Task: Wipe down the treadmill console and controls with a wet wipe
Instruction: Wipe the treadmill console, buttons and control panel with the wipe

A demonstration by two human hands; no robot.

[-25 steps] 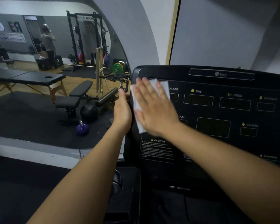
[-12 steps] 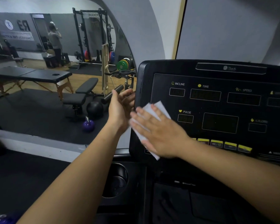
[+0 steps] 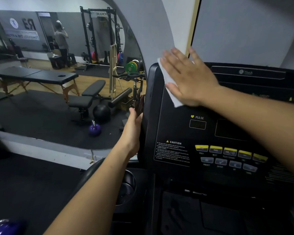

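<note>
I have the right hand [image 3: 192, 78] flat on the upper left corner of the treadmill console [image 3: 176, 129], fingers spread and straight, and it presses the wet wipe [image 3: 176, 101] against the black panel. The wipe lies under the palm; only its left edge and lower corner show. The left hand [image 3: 134, 129] lies against the left side edge of the console, I think to steady it. Its fingers pass behind the edge, so I cannot tell if they curl round it.

I judge the step in hand to be wiping the display area, and much of the task remains. The PULSE window [image 3: 197, 124], the caution label [image 3: 172, 150] and the rows of yellow and grey buttons [image 3: 229, 150] lie below the wipe. The next move calls for a sweep to the right and down with even, light pressure, so that no button is pushed by accident.

The panel is smooth, dark and a little glossy, so streaks may show. Below it sits a cup holder [image 3: 126, 184]. To the left a wall mirror [image 3: 41, 107] shows a gym: a bench, a rack and a purple kettlebell [image 3: 94, 129].
</note>
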